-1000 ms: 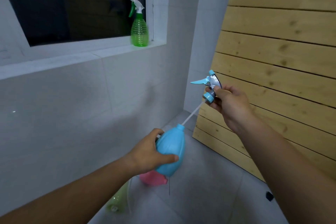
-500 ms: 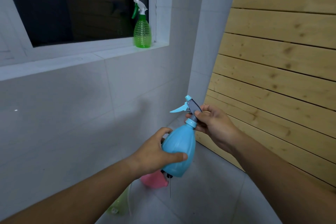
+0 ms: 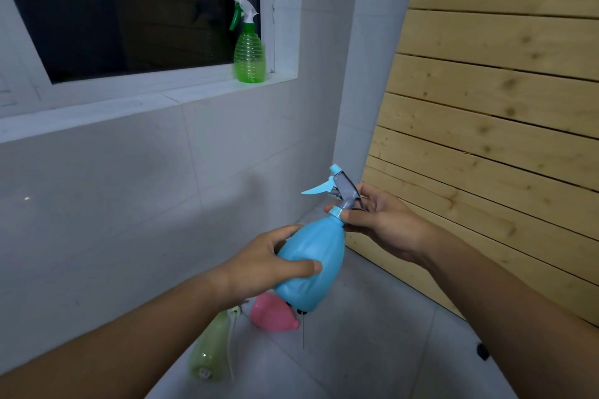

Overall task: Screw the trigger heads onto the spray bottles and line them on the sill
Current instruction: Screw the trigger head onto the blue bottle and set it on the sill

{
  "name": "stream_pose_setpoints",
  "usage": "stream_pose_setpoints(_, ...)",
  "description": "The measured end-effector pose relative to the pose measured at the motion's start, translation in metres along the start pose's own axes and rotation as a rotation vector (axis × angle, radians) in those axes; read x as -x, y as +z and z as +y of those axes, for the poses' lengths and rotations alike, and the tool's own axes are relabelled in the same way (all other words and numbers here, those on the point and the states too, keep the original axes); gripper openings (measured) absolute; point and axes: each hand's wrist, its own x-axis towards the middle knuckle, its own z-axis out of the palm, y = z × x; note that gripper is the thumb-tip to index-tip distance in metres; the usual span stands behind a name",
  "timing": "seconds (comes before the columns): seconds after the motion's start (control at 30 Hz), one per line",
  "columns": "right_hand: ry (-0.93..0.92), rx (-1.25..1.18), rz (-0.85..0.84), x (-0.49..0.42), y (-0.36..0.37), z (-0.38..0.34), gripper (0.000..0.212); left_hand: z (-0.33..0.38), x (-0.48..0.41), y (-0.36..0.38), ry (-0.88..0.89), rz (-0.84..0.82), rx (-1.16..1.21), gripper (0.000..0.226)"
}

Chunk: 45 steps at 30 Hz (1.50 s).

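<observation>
My left hand (image 3: 269,259) grips the body of a light blue spray bottle (image 3: 314,262), held tilted in mid-air. Its blue and grey trigger head (image 3: 337,191) sits on the bottle's neck, and my right hand (image 3: 379,220) pinches the collar and the back of the head. A green spray bottle (image 3: 249,55) with a white and green trigger head stands upright at the right end of the white window sill (image 3: 136,104). A pink bottle (image 3: 274,314) and a pale green bottle (image 3: 212,350) lie on the floor below my hands, both without heads.
A wall of wooden planks (image 3: 505,113) leans along the right side. White tiled wall runs under the sill, and the grey tiled floor (image 3: 372,350) spreads below. A thin dip tube (image 3: 231,343) lies beside the pale green bottle. A small dark object (image 3: 482,350) lies on the floor at right.
A second ago the trigger head was held high with its tube entering the bottle. My right hand has brought it down onto the neck, and its fingers have shifted on the collar.
</observation>
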Motion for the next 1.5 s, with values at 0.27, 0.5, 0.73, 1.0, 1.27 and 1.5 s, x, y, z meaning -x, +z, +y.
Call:
stream_pose_setpoints(0.27, -0.013, -0.080, -0.049, -0.001, 0.000, 0.001, 0.043, 0.006, -0.001, -0.004, -0.067, -0.050, 0.098, 0.060)
stream_pose_setpoints(0.5, -0.027, 0.115, 0.061, -0.006, 0.006, 0.007, 0.033, 0.002, -0.007, 0.004, -0.044, 0.038, -0.006, 0.072)
stream_pose_setpoints(0.73, -0.029, -0.109, 0.107, -0.010, 0.012, 0.009, 0.020, 0.003, -0.012, 0.013, -0.038, 0.096, -0.024, 0.077)
stream_pose_setpoints(1.0, -0.012, -0.131, 0.131, -0.007, 0.009, 0.011, 0.022, 0.008, -0.010, 0.020, -0.126, 0.035, 0.123, 0.054)
stream_pose_setpoints(1.27, -0.002, -0.080, 0.139, -0.006, 0.014, 0.015, 0.025, -0.002, -0.015, 0.019, -0.123, 0.069, 0.053, 0.076)
stream_pose_setpoints(1.5, 0.002, -0.097, 0.148, -0.008, 0.018, 0.017, 0.015, -0.005, -0.017, 0.022, -0.152, 0.005, 0.090, 0.087)
